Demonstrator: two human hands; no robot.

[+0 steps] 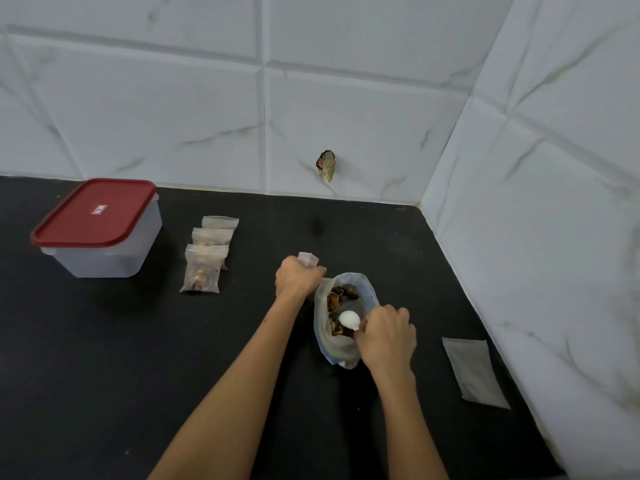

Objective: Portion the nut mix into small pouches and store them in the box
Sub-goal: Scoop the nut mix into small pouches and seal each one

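Right hand point(386, 336) pinches a white spoon point(349, 320) dipped into the open nut mix bag point(337, 344), so the scoop is underway. Left hand point(298, 276) grips an empty pouch point(308, 259) just left of and beyond the bag's mouth, so the load travels a short way far-left. 3 filled pouches point(204, 268) wait further left, near the lidded box point(100, 230).
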